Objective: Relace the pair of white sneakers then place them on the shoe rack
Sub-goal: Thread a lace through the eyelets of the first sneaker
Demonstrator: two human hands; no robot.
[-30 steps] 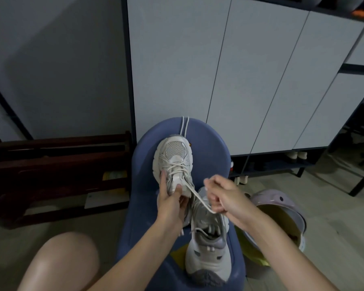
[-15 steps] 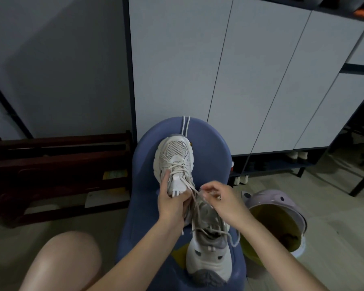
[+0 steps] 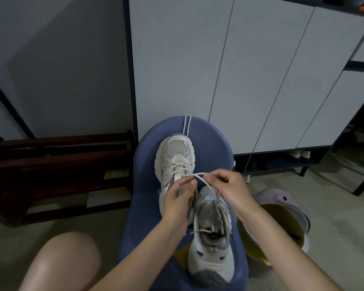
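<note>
Sneakers are lying together on a blue chair [image 3: 214, 148]: the far sneaker [image 3: 176, 160] toe-away, the near sneaker [image 3: 211, 244] beside it, heel toward the person. The left hand [image 3: 178, 201] is gripping the far sneaker and its fingers are pinching the white lace [image 3: 198, 175]. The right hand [image 3: 229, 189] is pinching the same lace. A lilac basin [image 3: 282, 208] is sitting on the floor at right, its yellowish contents unclear.

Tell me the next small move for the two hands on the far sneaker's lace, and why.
Probably draw the lace through and snug it. The left hand pinches it at the upper eyelets of the far sneaker, the right hand pinches its free end, and only a short span runs between them. The near sneaker on the blue chair looks loosely laced.
</note>
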